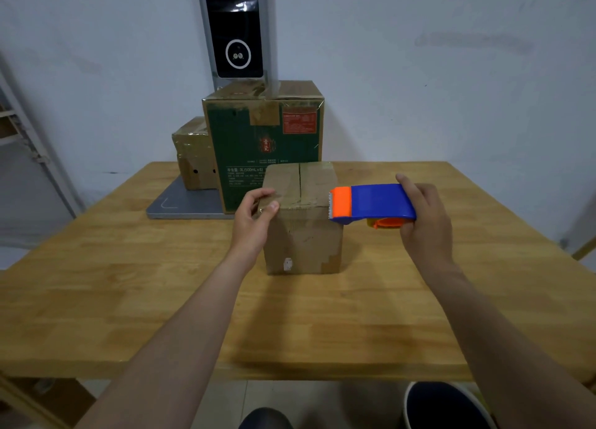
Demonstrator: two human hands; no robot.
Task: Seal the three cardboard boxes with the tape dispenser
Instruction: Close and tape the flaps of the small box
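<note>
Head view: you look down on a pale wooden surface (pixel 129 299) with a small plain cardboard box (pixel 303 222) standing near its middle. The top flaps of that box are closed, with the seam between them running away from you as a dark line.

Your left hand (pixel 254 222) sits at the box's 9 o'clock side. Its fingers (pixel 263 196) curl over the top left edge and the thumb presses the near upper corner, so this hand is closed on the box.

Your right hand (pixel 425 222) is at the box's 3 o'clock, wrapped around the tape dispenser (pixel 374 204). The dispenser is blue with an orange front end, and its toothed blade points toward the box's upper right edge. It is just beside that edge; whether it touches, you cannot tell. An orange roll core shows under the blue body beside your palm.

At 12 o'clock from the small box stands a taller green printed box (pixel 264 144), close behind it, with brown tape on its top. At about 11 o'clock, behind that one, a third brown box (pixel 193 157) rests on a grey flat base (pixel 180 202). A grey post with a black panel (pixel 237 31) rises behind the green box, against the white wall (pixel 451 73).
</note>
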